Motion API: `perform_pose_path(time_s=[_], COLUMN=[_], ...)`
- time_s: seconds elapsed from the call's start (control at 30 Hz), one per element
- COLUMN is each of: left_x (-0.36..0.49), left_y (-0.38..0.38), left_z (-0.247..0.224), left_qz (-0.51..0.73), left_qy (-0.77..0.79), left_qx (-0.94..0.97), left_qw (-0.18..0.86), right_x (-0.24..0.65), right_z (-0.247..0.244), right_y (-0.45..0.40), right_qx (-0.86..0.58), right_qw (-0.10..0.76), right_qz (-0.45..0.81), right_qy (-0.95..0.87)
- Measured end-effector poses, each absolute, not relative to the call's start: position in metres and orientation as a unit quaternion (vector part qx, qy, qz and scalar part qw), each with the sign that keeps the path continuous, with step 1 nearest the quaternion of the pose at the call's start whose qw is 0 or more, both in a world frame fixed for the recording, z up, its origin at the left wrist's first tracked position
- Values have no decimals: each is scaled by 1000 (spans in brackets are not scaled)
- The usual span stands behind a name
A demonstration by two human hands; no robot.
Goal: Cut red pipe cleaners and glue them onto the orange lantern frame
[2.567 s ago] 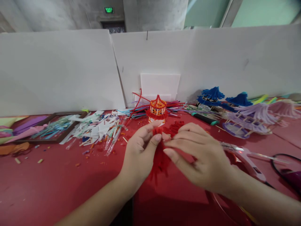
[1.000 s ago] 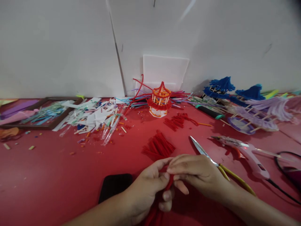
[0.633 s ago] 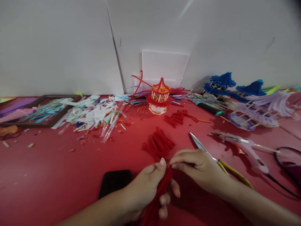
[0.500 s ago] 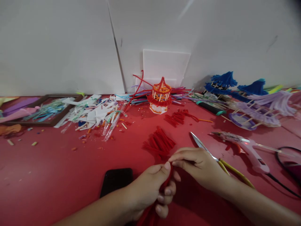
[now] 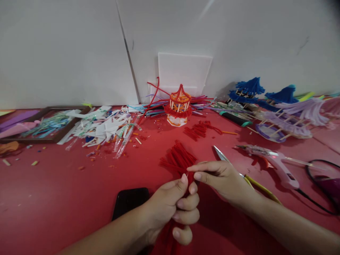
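Observation:
My left hand (image 5: pixel 176 205) is wrapped around a bundle of red pipe cleaners (image 5: pixel 168 236), whose lower ends hang toward the bottom of the view. At the top of that bundle, the fingertips of my right hand (image 5: pixel 219 179) pinch the red tips. Just beyond both hands lies a pile of cut red pipe cleaners (image 5: pixel 180 156). Farther back is a smaller heap of short red pieces (image 5: pixel 196 131). A little pavilion model (image 5: pixel 179 106) of orange and red pipe cleaners and white sticks stands near the wall.
Scissors (image 5: pixel 221 154) with yellow handles lie partly under my right hand. A pink glue gun (image 5: pixel 283 170) rests on the right, its cord trailing. Beside my left forearm is a black phone (image 5: pixel 130 200). White scraps (image 5: pixel 106 129) cover the back left; blue pavilion models (image 5: pixel 249 88) stand back right.
My left hand's fingers have spread a little along the bundle, and my right fingertips have shifted slightly at its top. The whole view has moved slightly.

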State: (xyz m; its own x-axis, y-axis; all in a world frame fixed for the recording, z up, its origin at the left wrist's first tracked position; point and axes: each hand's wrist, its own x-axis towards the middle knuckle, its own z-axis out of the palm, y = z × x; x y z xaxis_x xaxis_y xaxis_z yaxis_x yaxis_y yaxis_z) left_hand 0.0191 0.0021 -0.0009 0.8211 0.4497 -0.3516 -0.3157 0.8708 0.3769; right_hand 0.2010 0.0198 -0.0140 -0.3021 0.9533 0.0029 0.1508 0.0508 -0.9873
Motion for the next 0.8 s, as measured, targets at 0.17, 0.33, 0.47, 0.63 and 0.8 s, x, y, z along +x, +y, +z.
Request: perform_pose_path(time_s=[0.17, 0.33, 0.47, 0.63, 0.8], left_x=[22, 23, 24, 24, 24], left_y=[0, -1, -2, -3, -4], left_z=[-1, -2, 0, 1, -2], left_qz=[218, 220, 207, 215, 224], left_qy=[268, 272, 270, 292, 309], left_qx=[175, 188, 193, 184, 191], left_qw=[922, 918, 920, 914, 904], right_x=[197, 196, 197, 197, 197], right_z=[-11, -9, -13, -13, -9], right_y=[16, 15, 18, 16, 13], right_qx=[-400, -401, -402, -400, -396], right_qw=[405, 426, 422, 429, 417], right_qz=[522, 540, 590, 548, 467], right_qy=[-635, -606, -559, -596, -671])
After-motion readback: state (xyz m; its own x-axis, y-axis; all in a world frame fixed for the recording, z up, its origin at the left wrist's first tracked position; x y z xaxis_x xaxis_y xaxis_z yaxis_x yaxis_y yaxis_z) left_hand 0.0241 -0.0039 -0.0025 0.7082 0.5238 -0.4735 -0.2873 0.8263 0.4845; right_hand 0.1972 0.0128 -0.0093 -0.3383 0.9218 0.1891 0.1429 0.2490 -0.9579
